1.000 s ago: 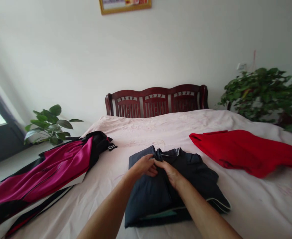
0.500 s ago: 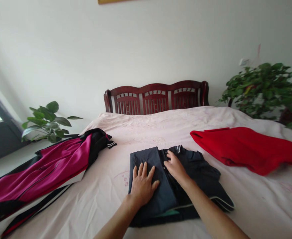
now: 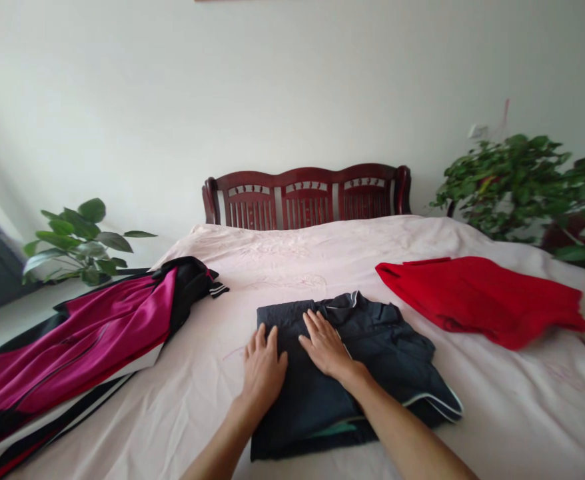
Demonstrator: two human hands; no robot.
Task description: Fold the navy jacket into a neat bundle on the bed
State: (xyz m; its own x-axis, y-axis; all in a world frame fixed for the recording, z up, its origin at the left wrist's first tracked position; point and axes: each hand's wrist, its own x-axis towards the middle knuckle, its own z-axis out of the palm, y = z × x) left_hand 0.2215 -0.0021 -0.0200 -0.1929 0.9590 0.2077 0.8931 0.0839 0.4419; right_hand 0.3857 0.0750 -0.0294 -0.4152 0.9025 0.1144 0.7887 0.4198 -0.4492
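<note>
A dark navy shirt (image 3: 392,360) with white piping lies partly folded on the bed in front of me. Its left part is doubled over, and a bit of green shows at the near edge. Over the left edge of the fold rests my left hand (image 3: 265,363), fingers apart, holding nothing I can see. My right hand (image 3: 325,341) lies flat on the shirt near its middle, fingers stretched out. Part of the shirt's front is hidden under that hand and forearm.
A magenta and black jacket (image 3: 117,340) is spread at the left of the pink sheet (image 3: 197,373). Red folded clothing (image 3: 482,297) lies at the right. Behind are a wooden headboard (image 3: 307,197) and leafy plants (image 3: 75,240) on both sides.
My left hand has slid left to the fold's edge. My right hand has moved left from the shirt's front opening, its fingers unbending to lie flat on the cloth. The view has shifted slightly.
</note>
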